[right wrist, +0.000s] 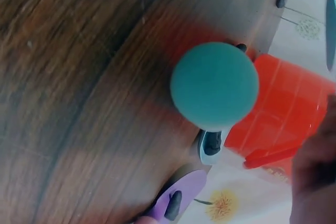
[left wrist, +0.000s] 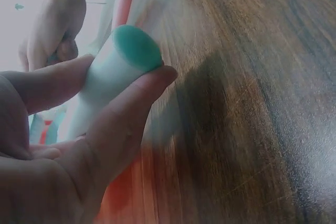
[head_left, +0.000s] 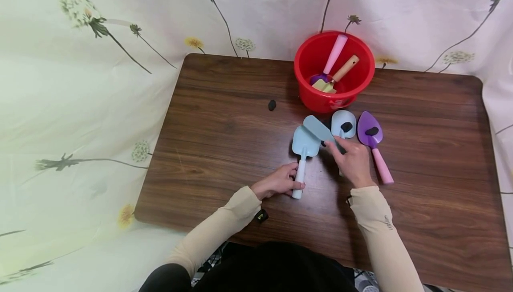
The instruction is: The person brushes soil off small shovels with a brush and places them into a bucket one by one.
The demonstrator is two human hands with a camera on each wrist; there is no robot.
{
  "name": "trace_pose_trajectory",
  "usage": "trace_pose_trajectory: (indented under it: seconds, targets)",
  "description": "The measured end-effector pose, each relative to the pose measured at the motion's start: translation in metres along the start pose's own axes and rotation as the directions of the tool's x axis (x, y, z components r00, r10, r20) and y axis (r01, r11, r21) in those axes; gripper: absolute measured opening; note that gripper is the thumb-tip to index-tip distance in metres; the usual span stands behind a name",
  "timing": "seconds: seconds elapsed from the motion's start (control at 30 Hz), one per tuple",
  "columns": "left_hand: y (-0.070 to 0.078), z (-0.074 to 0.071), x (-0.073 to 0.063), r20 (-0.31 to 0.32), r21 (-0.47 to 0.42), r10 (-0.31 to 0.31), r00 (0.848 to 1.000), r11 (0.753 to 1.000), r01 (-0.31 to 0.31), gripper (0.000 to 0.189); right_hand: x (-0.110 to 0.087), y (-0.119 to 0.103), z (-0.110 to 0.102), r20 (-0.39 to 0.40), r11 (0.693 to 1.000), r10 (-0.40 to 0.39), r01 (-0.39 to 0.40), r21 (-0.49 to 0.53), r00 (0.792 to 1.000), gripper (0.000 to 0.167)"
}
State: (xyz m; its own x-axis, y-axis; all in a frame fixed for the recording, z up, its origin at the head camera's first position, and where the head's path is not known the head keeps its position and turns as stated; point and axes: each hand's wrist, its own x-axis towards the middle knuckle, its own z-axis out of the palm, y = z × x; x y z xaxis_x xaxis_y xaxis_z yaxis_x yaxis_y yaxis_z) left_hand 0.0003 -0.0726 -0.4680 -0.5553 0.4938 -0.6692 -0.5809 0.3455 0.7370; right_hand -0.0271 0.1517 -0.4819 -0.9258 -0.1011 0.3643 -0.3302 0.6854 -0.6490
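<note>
A light-blue shovel [head_left: 306,142] with a white handle is in my left hand [head_left: 278,180], its blade pointing away from me. In the left wrist view, thumb and fingers grip the handle [left wrist: 102,85] near its teal end cap. My right hand [head_left: 354,160] pinches the near end of a narrow grey-blue blade [head_left: 318,129], which overlaps the shovel's blade. Beneath that hand lies another light-blue shovel [head_left: 338,117] with a black pebble [head_left: 346,127] on it; its teal handle end [right wrist: 214,86] faces the right wrist camera.
To the right lies a purple trowel [head_left: 366,120] with a pink handle, bearing a black pebble [head_left: 372,131]. Another black pebble [head_left: 272,105] lies on the brown table [head_left: 216,149]. At the back stands a red bucket [head_left: 332,100] containing a pink-handled tool [head_left: 335,54] and a wooden-handled one [head_left: 346,68].
</note>
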Motion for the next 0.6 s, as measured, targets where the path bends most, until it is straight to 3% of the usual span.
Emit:
trace_pose_trajectory:
  seconds: [0.1, 0.2, 0.3, 0.5, 0.6]
  targets:
    - [0.0006, -0.0013, 0.0013, -0.03, -0.01, 0.005, 1.0, 1.0, -0.005, 0.045, -0.0029, 0.0004, -0.0029, 0.119, 0.998, -0.02, 0.012, 0.065, 0.993, 0.029]
    - [-0.0004, -0.005, 0.0023, -0.05, -0.015, 0.017, 0.999, 1.0, -0.018, 0.046, -0.0055, -0.0008, -0.0032, 0.254, 0.995, -0.04, 0.016, 0.097, 0.966, 0.028]
    - [-0.0016, -0.0079, 0.0031, -0.049, -0.01, 0.028, 0.998, 1.0, -0.029, 0.05, -0.0072, -0.0017, -0.0023, 0.341, 0.993, -0.023, -0.018, 0.116, 0.94, 0.027]
    - [-0.0038, -0.0086, 0.0032, -0.031, 0.005, 0.043, 0.999, 0.999, -0.043, 0.043, -0.0049, -0.0031, -0.0026, 0.398, 0.992, 0.014, -0.064, 0.111, 0.917, 0.028]
    - [-0.0036, -0.0072, 0.0023, -0.019, 0.012, 0.029, 0.999, 1.0, -0.029, 0.042, -0.0022, -0.0029, -0.0051, 0.407, 0.997, 0.03, -0.059, 0.057, 0.913, 0.031]
